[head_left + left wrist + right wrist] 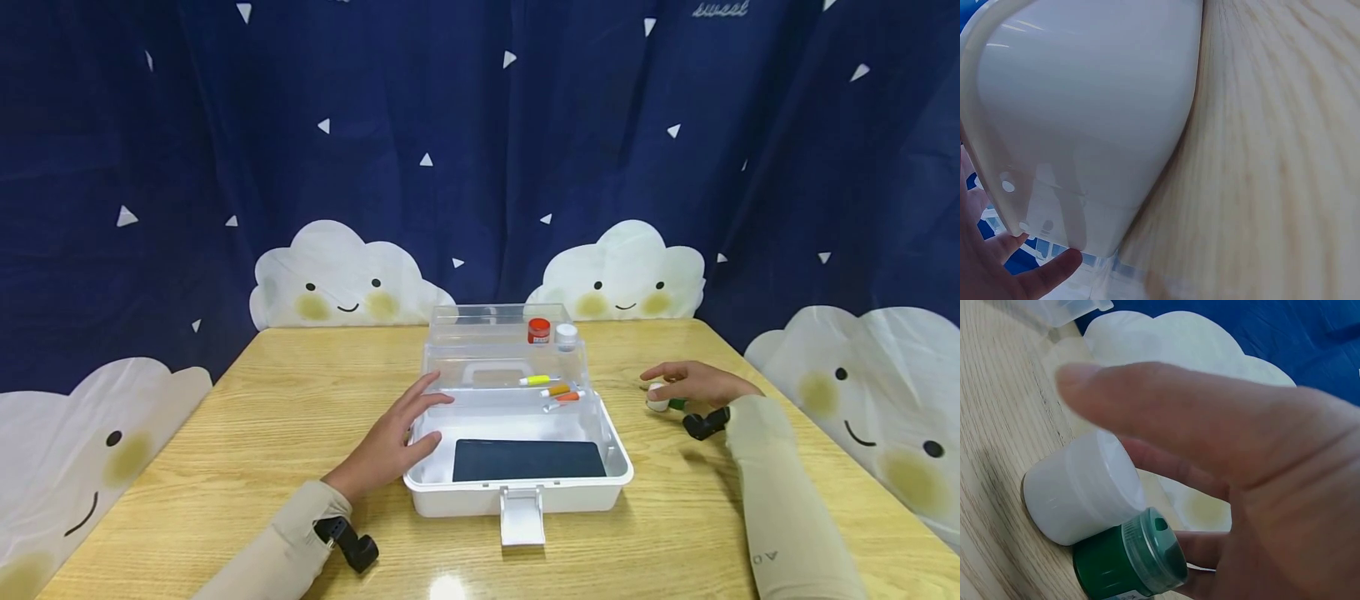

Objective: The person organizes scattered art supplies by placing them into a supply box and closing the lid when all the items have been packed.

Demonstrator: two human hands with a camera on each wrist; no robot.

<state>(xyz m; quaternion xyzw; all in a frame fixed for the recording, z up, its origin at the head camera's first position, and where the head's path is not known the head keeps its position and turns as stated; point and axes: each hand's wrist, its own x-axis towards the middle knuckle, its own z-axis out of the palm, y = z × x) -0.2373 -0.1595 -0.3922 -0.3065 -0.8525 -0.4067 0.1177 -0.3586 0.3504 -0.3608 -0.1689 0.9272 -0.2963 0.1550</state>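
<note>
The left hand (397,437), wide open with nothing in its hold, is spreading its fingers beside the left wall of the white box (450,502). The right hand (693,383), half open, is curving loosely around a white jar (1075,487) and a green jar (1107,565) (they are standing close together) on the surface (300,400), right of the box; the view is hiding whether any finger is touching them. A dark panel (528,461) is lying inside the box.
</note>
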